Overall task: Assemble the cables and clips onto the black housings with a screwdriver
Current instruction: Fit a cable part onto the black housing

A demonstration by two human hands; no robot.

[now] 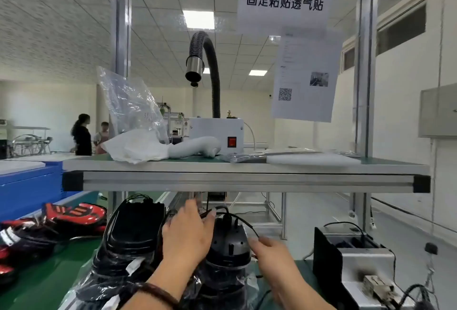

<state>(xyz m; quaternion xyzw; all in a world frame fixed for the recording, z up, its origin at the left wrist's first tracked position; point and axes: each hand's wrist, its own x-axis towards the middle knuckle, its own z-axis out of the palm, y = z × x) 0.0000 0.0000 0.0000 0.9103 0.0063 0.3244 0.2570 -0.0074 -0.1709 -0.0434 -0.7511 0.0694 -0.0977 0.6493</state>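
Big factory hall, and under the aluminium shelf (247, 181) the green surface (49, 272) carries stacked dark parts, with the top black housing (230, 240) sitting right between both hands. Left hand (188, 235) lies against its side, fingers pretty much straight, while the right hand (272, 255) pinches the thin cable (237, 218) looping off its top. Housing looks like rigid, lightish plastic, so I'd steady it by the body; the cable's floppy, so grab it near the end.

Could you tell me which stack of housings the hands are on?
The right stack: the left hand rests on its top housing, the right hand pinches its cable. The other stack lies left of both.
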